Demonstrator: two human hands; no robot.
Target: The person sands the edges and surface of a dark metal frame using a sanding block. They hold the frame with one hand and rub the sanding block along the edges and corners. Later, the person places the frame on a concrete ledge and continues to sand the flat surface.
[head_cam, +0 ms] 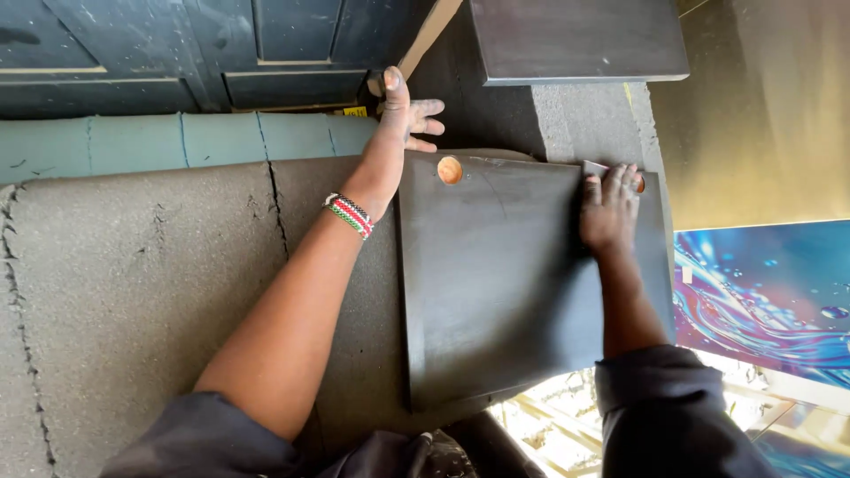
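A dark painted wooden panel (pixel 496 283) with a round hole near each far corner lies flat on a grey foam pad (pixel 142 283). My right hand (pixel 609 208) presses down on the panel's far right corner, fingers together, right beside one hole. My left hand (pixel 405 111) reaches past the panel's far left corner, fingers spread, thumb up against a pale wooden strip (pixel 425 40); it holds nothing. A striped bead bracelet (pixel 350 214) circles my left wrist.
Dark panelled doors (pixel 177 49) stand at the back left behind a teal foam strip (pixel 177 137). Another dark board (pixel 575 40) lies at the top. A blue patterned sheet (pixel 761 292) sits to the right.
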